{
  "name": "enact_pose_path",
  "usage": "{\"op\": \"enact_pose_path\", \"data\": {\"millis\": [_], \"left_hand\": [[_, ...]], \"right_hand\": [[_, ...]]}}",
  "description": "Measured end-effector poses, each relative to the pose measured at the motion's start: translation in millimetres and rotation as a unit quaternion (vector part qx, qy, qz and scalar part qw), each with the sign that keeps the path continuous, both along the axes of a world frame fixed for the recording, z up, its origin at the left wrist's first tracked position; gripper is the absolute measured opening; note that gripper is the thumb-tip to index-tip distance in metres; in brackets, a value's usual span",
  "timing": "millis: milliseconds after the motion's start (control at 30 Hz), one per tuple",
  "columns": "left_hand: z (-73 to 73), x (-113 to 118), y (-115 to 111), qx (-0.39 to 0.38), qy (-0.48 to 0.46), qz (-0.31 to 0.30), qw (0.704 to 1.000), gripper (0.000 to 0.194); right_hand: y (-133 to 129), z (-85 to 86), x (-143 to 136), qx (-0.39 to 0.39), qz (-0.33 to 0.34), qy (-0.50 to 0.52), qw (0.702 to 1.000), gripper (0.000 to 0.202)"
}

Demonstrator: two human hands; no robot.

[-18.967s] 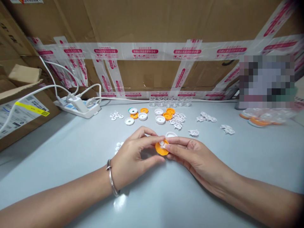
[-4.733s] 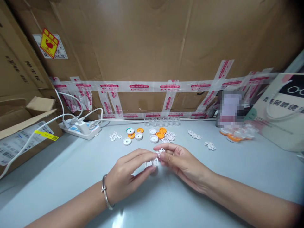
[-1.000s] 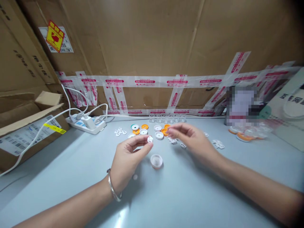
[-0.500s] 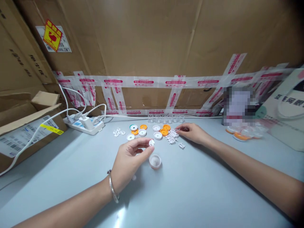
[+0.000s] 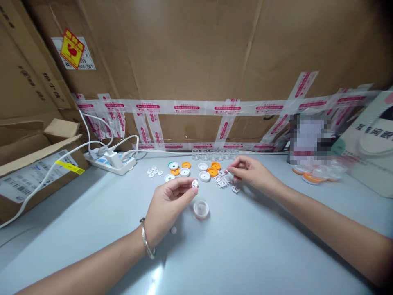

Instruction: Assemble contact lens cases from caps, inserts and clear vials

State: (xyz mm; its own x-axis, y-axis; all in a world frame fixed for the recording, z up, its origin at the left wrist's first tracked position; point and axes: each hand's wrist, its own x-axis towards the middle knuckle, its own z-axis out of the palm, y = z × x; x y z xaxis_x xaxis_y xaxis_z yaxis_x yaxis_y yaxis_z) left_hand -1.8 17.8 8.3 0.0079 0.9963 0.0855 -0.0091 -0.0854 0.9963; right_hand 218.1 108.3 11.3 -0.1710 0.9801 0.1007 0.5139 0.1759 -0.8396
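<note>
A small white piece (image 5: 195, 184) is pinched between the thumb and fingertips of the left hand (image 5: 168, 205) and is held above the table (image 5: 239, 254). A silver bracelet (image 5: 145, 241) is worn on the left wrist. The right hand (image 5: 250, 170) is placed at the far right edge of a pile of white openwork pieces (image 5: 222, 182), its thumb and fingers drawn narrowly together (whether one of the pieces is gripped there cannot be told). Near the left hand's fingertips, on the nearer side, a clear round cup (image 5: 201, 209) is seen on the table, and a little white disc (image 5: 173, 230) is partly shadowed below the left hand. Beyond the hands, orange rings (image 5: 210, 173) and white rings (image 5: 202, 177) are grouped beside the pile, with small stemmed white parts (image 5: 154, 172) set farther left. A row of clear cups (image 5: 215, 155) is lined up behind them, before a taped carton (image 5: 184, 53).
</note>
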Motion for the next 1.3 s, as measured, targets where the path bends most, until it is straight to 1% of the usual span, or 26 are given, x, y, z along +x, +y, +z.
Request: {"op": "enact_pose_path", "data": {"millis": [67, 133, 200, 333, 433, 633, 800, 1000, 1100, 1200, 1300], "left_hand": [[-0.4, 0.0, 0.6, 0.007, -0.001, -0.009, 1.0, 0.024], [-1.8, -0.2, -0.1, 0.025, 0.007, -0.026, 0.999, 0.028], [-3.4, -0.2, -2.7, 0.049, 0.03, -0.062, 0.996, 0.029], [-4.2, 1.8, -10.4, 0.106, 0.125, -0.149, 0.975, 0.023], [-4.3, 3.5, -13.4, 0.131, 0.167, -0.168, 0.962, 0.026], [-7.0, 1.8, -10.3, 0.112, 0.162, -0.15, 0.969, 0.028], [-5.1, -0.7, -8.6, 0.093, 0.141, -0.148, 0.974, 0.027], [-1.1, -1.6, -8.5, 0.087, 0.135, -0.139, 0.977, 0.027], [-0.5, -2.8, -8.2, 0.081, 0.105, -0.133, 0.982, 0.028], [-1.4, -3.6, -7.8, 0.091, 0.076, -0.102, 0.988, 0.026], [-1.7, -2.9, -8.7, 0.124, 0.083, -0.072, 0.986, 0.025]], "right_hand": [[-13.6, 0.1, -13.0, -0.04, 0.024, 0.068, 0.997, 0.02], [-28.3, -0.5, -25.3, -0.094, 0.055, 0.14, 0.984, 0.024], [-42.3, -1.2, -35.2, -0.13, 0.075, 0.189, 0.97, 0.026], [-62.6, -2.2, -45.2, -0.149, 0.085, 0.25, 0.953, 0.021], [-69.8, -1.2, -46.6, -0.18, 0.082, 0.302, 0.932, 0.021], [-72.8, 1.9, -45.7, -0.235, 0.113, 0.391, 0.882, 0.017], [-72.8, 2.6, -44.7, -0.26, 0.138, 0.429, 0.854, 0.012], [-71.0, -1.7, -44.2, -0.253, 0.119, 0.449, 0.848, 0.015], [-70.8, -3.4, -43.7, -0.261, 0.111, 0.459, 0.842, 0.02], [-71.4, -2.5, -44.3, -0.267, 0.126, 0.46, 0.837, 0.022], [-72.7, 0.2, -46.0, -0.259, 0.132, 0.446, 0.847, 0.021]]}}
